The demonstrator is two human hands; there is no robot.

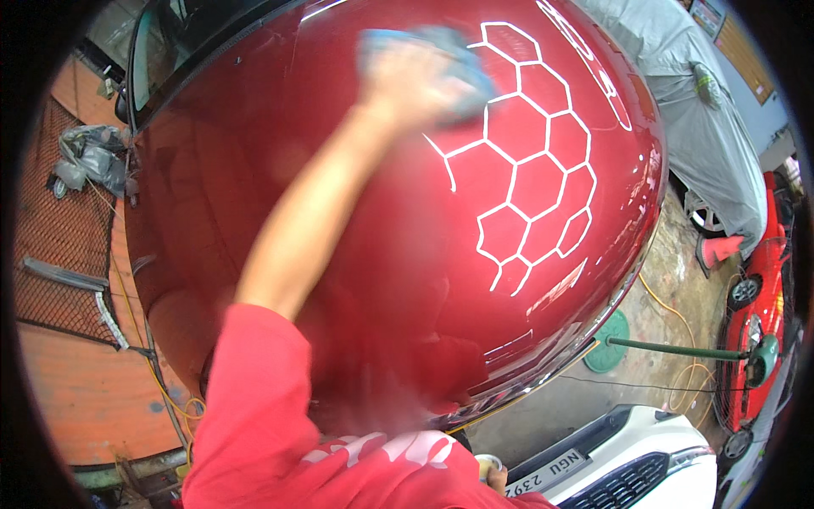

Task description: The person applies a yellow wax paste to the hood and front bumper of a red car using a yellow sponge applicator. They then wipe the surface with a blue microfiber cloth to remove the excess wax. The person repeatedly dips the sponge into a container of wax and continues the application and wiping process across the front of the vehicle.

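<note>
My left hand (pixel 414 83), smeared by motion, presses a blue-grey cloth (pixel 475 81) onto the glossy dark red car hood (pixel 365 220). The bare forearm reaches up across the hood from a red sleeve. White honeycomb lines of reflected lights show on the paint to the right of the cloth. A hazy patch dulls the surface near the hood's middle. Low at the bottom, beside my shirt, my right hand (pixel 497 480) is closed around a small round container (pixel 486 463) with a pale rim; most of it is hidden.
A white car front (pixel 627 467) stands at lower right. Past the hood are a green stand with a round base (pixel 607 339), a yellow hose (pixel 670 310), a red car (pixel 767 297) and a grey-covered vehicle (pixel 678 93). Plastic bags (pixel 100 161) lie by the left side.
</note>
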